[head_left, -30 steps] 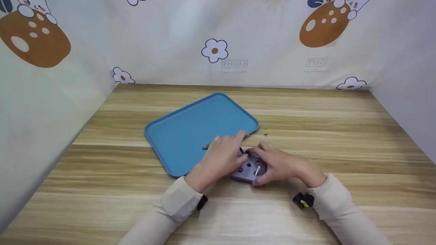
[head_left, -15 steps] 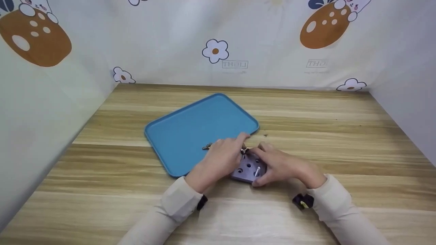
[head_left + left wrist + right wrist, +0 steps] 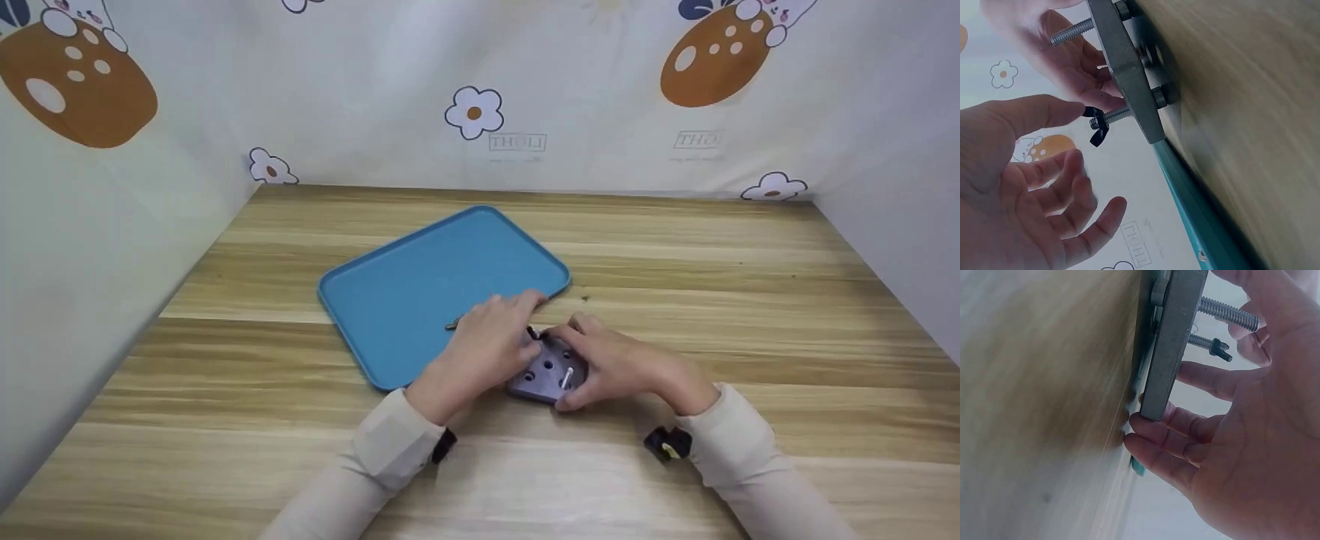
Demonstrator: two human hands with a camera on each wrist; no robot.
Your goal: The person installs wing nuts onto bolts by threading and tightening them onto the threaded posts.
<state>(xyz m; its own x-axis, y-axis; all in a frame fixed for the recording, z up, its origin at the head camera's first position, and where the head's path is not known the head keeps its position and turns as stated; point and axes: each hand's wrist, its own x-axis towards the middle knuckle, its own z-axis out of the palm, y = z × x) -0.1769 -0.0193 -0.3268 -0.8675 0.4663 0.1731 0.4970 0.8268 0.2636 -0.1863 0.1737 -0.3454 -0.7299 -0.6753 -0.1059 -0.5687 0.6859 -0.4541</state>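
Observation:
A grey metal plate with several holes is held on edge just above the table, with threaded bolts standing out of it. My right hand grips it along the right side, thumb at the near edge and fingers around the far one. On the far bolt sits a black wing nut, near the bolt's free end. The thumb of my left hand touches one wing, while its other fingers stay loosely bent, clear of the nut. Another bolt, nearer to me, carries no nut.
A blue tray lies behind and left of the plate, its near corner beside my left wrist. A small brown metal piece rests on it, partly covered by my left hand. Patterned cloth walls enclose the wooden table.
My left thumb and fingers shift slightly at the wing nut, uncovering it half a second ago and partly covering it again now. The right hand and the plate stay put.

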